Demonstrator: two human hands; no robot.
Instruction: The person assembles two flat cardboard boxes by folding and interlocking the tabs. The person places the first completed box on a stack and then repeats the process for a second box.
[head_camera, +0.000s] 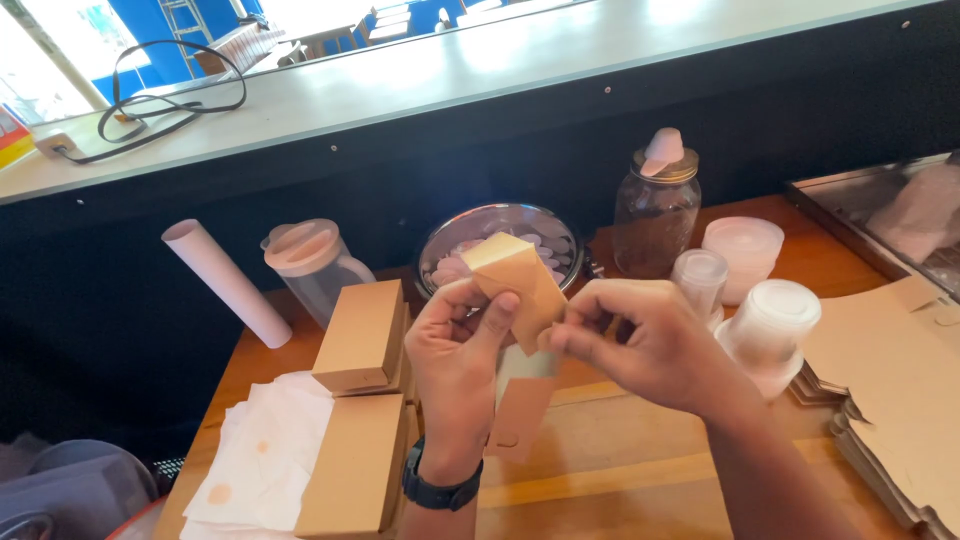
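A small kraft carton (512, 283) is held in the air above the wooden table (640, 470), in front of a glass-lidded bowl (500, 245). It is clamped between thumb and fingers of the left hand (455, 350) at its left face, while the right hand (650, 340) is pinched shut on its lower right edge. A loose flap (520, 415) hangs below the carton.

Risk, as judged: if the pinch is too firm, the thin board may be creased or the flap torn at its fold. If either grip slackens, the carton may drop onto the table near the finished boxes (362, 400).

Both wrists are raised and turned inward, with palms facing each other. A dark watch (440, 490) is worn on the left wrist. Flat blanks (900, 390) are stacked at the right.
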